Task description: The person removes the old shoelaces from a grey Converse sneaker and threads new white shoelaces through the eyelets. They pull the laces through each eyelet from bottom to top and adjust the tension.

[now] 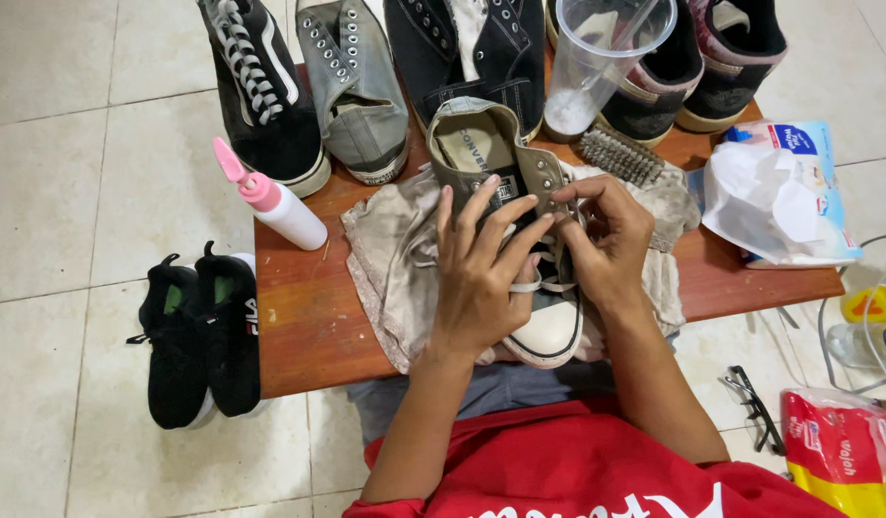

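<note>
A grey canvas high-top sneaker (481, 153) with a white rubber toe cap lies on a dirty cloth (390, 259) on the low wooden table (304, 321). My left hand (476, 273) rests flat over the shoe's middle, fingers spread, with a white lace passing under the fingers. My right hand (606, 240) pinches the lace at the eyelets on the shoe's right side. Both hands hide most of the lacing.
Several shoes line the table's far edge, with a clear plastic cup (601, 58), a scrub brush (620, 153), and a white bottle with pink nozzle (275, 201). A wipes pack (783, 192) lies right. Black sneakers (198, 331) sit on the tiled floor left; glasses (755, 403) right.
</note>
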